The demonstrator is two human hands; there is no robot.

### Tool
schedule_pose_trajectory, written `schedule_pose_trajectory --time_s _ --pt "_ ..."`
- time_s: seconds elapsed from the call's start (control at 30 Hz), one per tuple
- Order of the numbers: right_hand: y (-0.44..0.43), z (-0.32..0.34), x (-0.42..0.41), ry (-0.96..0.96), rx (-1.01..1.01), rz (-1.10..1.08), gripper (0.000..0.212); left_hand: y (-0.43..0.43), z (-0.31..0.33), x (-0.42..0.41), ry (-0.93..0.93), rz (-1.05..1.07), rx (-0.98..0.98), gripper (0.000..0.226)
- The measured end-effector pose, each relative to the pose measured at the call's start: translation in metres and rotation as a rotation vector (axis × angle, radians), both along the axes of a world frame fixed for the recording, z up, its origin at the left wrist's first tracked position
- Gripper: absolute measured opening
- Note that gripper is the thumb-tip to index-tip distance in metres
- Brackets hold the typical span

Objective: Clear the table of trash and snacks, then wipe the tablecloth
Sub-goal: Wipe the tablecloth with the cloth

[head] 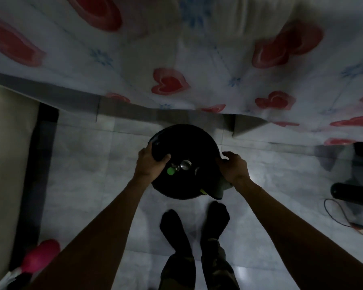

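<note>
A white tablecloth (197, 59) with red hearts and blue flowers fills the top of the view, and its edge hangs over the tiled floor. Below that edge I hold a round black object (187, 143) over the floor; the dim light hides whether it is a tray, a lid or a stool seat. My left hand (150, 164) grips its left rim with the thumb on top. My right hand (234, 168) grips its right rim. On its near part lie a small green piece (170, 170), a clear round piece (186, 164) and some small metal bits.
My feet in dark socks (172, 225) stand on pale floor tiles just behind the black object. A black stand (352, 191) with a thin cable (340, 218) is at the right. A pink object (41, 255) lies at the lower left beside a beige surface (6, 164).
</note>
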State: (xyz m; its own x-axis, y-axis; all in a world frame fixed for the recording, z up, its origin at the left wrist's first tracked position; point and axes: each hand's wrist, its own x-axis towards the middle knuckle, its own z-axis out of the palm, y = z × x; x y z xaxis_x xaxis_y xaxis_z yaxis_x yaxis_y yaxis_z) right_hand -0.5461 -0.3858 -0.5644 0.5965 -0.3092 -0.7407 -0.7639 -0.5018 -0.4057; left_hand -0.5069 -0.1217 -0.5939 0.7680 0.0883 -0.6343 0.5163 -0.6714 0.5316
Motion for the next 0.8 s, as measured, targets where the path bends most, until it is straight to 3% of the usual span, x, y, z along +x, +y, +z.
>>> schedule_pose_trajectory --time_s 0.13,0.33,0.53,0.8 --pt "0.003 0.060 0.006 -0.067 -0.048 0.115 0.044 -0.009 0.066 0.013 0.056 -0.169 0.266 0.094" --pt "0.014 0.189 0.016 -0.198 -0.124 0.330 0.038 -0.008 0.209 0.009 -0.176 -0.476 0.544 0.096" --pt "0.023 0.326 0.033 -0.372 -0.203 0.520 0.023 -0.006 0.351 0.008 -0.327 -0.540 0.586 0.088" --pt "0.025 0.466 0.069 -0.514 -0.203 0.491 0.037 0.002 0.487 0.038 -0.458 -0.477 0.564 0.085"
